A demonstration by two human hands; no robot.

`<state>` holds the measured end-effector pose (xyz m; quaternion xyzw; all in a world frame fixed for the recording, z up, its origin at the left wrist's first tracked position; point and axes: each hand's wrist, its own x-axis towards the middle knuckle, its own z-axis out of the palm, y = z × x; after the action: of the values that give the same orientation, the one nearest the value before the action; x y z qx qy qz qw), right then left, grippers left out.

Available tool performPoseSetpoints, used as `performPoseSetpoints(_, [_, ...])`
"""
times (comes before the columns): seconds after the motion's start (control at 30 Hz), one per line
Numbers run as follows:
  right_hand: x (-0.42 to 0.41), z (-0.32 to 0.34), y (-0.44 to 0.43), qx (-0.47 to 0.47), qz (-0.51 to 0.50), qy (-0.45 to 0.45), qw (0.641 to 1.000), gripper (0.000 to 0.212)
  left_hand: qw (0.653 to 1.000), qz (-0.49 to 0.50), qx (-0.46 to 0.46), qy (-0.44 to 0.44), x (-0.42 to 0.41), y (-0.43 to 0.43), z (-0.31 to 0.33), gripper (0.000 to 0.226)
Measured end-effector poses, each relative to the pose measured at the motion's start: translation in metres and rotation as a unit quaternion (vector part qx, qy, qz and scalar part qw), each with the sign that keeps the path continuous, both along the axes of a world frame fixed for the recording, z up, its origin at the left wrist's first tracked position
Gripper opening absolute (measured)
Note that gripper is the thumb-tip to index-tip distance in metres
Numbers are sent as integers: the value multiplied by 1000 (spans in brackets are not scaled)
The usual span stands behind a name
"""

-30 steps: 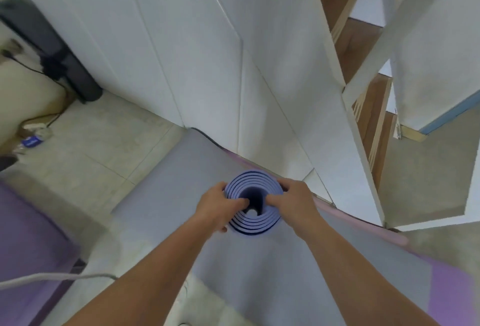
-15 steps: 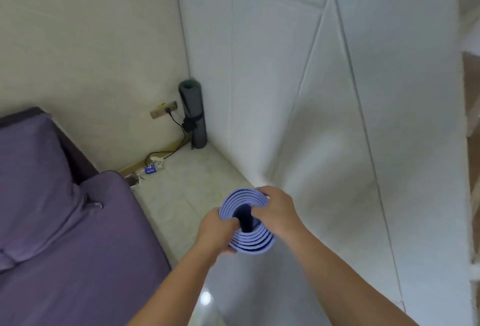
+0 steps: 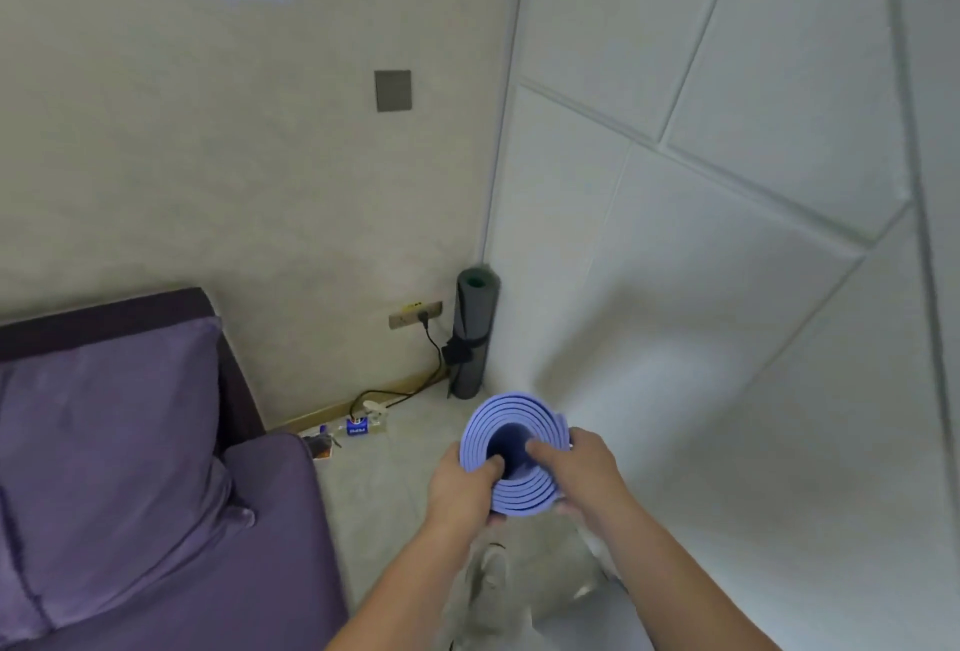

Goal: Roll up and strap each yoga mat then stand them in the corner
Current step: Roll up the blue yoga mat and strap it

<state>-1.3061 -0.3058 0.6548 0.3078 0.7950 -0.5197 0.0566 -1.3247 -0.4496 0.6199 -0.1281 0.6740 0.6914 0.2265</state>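
A rolled blue-purple yoga mat [image 3: 519, 492] stands on end in front of me, its spiral end facing up. My left hand [image 3: 462, 487] grips its left side with the thumb hooked over the rim. My right hand [image 3: 576, 468] grips the right side, a finger reaching into the centre hole. Its lower part is hidden by my hands. A dark grey rolled mat [image 3: 471, 338] with a black strap around it stands upright in the corner, beyond the blue one.
A purple sofa [image 3: 156, 520] with a cushion fills the lower left. A wall socket [image 3: 415, 320] with a black cable, a power strip [image 3: 374, 409] and small items lie along the skirting. White panelled doors [image 3: 727, 287] rise on the right.
The view has swung from the flat mat and stairs to the corner. The blue roll has come nearer the corner, and the grey mat looms larger.
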Motion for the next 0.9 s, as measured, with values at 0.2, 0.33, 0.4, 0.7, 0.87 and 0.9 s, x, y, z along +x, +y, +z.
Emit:
performPoseSetpoints(0.2, [-141,-68,34,109,91,-4,990,11,998,-50,-34,-17,-127,22,-61,15])
performPoseSetpoints(0.33, [-247,-142,83,122,109,-65,984,15,997,-58,-50,-31,-234,59,-127,22])
performPoseSetpoints(0.4, [-290,-171,103,104,102,-87,985,12,997,-52,-41,-49,-281,79,-162,38])
performPoseSetpoints(0.7, [-446,-238,156,99,76,-93,988,13,989,-33,-22,-144,-432,140,-256,65])
performPoseSetpoints(0.87, [-518,-289,176,134,86,-77,984,19,986,-28,18,-164,-507,159,-300,59])
performPoseSetpoints(0.9, [-533,-301,182,143,89,-76,983,18,986,-30,25,-160,-522,163,-310,58])
